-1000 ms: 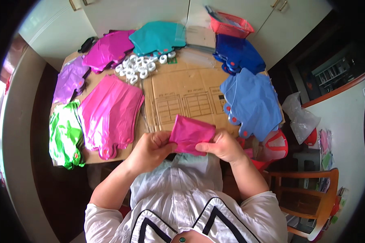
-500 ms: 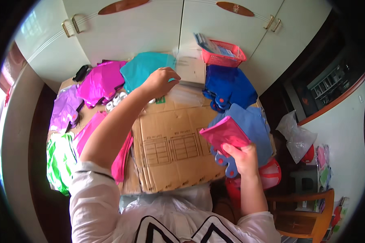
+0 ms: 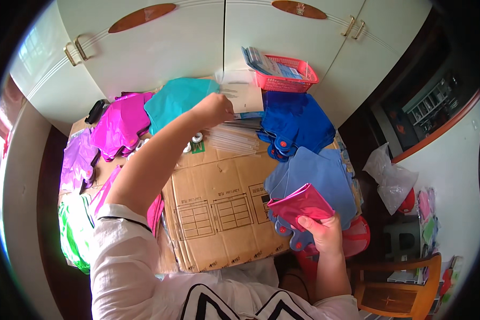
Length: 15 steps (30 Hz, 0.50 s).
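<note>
My right hand [image 3: 325, 233] grips a folded shiny pink fabric piece [image 3: 298, 205], thumb on top, above a stack of light-blue fabric pieces [image 3: 317, 173] with rounded tabs. At the far middle of the table my left hand [image 3: 216, 109] has its fingers closed, pointing down at the edge of an open carton [image 3: 245, 95]. What those fingers hold, if anything, is hidden. Beside them is a strip of blue-printed material [image 3: 250, 115], and clear plastic sleeves [image 3: 232, 138] lie just in front.
Teal [image 3: 178, 98], magenta [image 3: 124, 122], purple [image 3: 79, 154] and green [image 3: 74, 229] fabric piles line the left side. Dark-blue fabric [image 3: 296, 122] lies at right, before a red basket [image 3: 288, 80] of packets. White rolls [image 3: 197, 137] sit near the sleeves. A wooden chair [image 3: 426, 290] stands lower right.
My view has shifted slightly. The left hand has lowered to the carton's edge, with its fingers tucked in. My right hand still keeps the pink fabric, now slightly lower.
</note>
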Motion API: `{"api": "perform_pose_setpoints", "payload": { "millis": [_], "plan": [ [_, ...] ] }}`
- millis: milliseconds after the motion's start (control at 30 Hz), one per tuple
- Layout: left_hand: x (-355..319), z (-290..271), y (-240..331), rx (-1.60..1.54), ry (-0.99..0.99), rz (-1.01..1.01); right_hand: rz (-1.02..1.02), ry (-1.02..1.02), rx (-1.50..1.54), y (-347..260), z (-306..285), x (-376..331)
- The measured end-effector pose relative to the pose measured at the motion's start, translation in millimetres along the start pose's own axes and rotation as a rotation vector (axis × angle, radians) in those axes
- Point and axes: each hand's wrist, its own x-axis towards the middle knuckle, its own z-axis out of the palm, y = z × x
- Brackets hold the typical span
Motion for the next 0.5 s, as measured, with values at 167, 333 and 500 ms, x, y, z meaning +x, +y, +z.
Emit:
{"api": "perform_pose_setpoints", "payload": {
  "millis": [167,333,500],
  "plan": [
    [-2,-32,-7,-0.568,-0.069,-0.231,-0.011,-0.026,0.097,-7,4,-5],
    [-52,-86,84,-0.500,0.128,-0.069,-0.121,0.094,0.273,-25,-3,-15],
    [-242,-27,156,0.190,0.192,0.344,-0.028,0.027,0.351,-32,12,-27]
  ]
}}
